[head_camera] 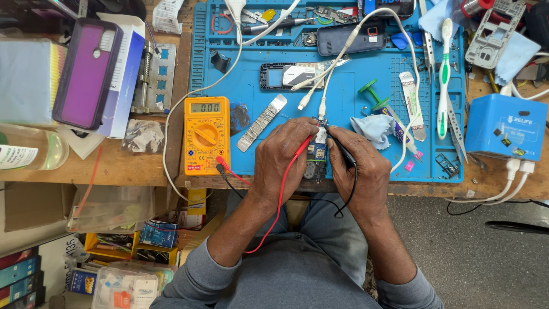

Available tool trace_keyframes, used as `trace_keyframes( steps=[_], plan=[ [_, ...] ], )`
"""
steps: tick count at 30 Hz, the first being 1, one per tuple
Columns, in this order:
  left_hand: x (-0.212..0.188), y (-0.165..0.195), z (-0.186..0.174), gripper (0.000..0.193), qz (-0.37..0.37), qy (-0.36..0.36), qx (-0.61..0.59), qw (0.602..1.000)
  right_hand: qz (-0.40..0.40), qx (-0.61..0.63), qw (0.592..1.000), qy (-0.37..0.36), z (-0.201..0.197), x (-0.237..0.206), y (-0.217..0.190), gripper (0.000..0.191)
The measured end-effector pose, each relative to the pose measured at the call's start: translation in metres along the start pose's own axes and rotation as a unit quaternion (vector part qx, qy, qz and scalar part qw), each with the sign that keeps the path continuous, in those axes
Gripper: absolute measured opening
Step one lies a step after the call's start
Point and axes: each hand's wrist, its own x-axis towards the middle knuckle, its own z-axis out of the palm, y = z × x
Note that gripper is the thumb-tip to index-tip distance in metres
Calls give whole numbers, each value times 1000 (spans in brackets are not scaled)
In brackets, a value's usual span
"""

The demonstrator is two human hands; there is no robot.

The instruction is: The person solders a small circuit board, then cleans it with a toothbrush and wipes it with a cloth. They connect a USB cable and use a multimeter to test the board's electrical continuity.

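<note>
My left hand (281, 157) grips a red test probe (303, 146) whose tip points at a small phone circuit board (316, 153) on the blue work mat (274, 114). My right hand (359, 166) grips a black test probe (342, 146), also touching the board's top. Red and black leads run from the probes to a yellow multimeter (207, 134) lying at the mat's left edge. A white cable plug (321, 111) enters the board from above.
A light blue cloth (373, 127), a toothbrush (444, 74), tweezers, a phone frame (291, 75) and a dark phone back (350, 39) lie on the mat. A blue box (504, 127) stands at right. A purple phone case (87, 73) and a bottle (28, 149) sit left.
</note>
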Motion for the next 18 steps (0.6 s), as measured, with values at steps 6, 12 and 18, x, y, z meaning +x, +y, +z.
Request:
trace_keyframes(
  steps=[6, 12, 18],
  plan=[
    [-3, -4, 3, 20, -3, -8, 4, 1000, -2, -4, 1000, -1, 0, -1, 3, 22],
    [-10, -13, 5, 26, 13, 6, -8, 1000, -8, -12, 1000, 4, 3, -7, 2, 21],
    [-11, -12, 4, 25, -2, 17, 8, 1000, -39, -34, 999, 2, 8, -11, 8, 13]
  ],
)
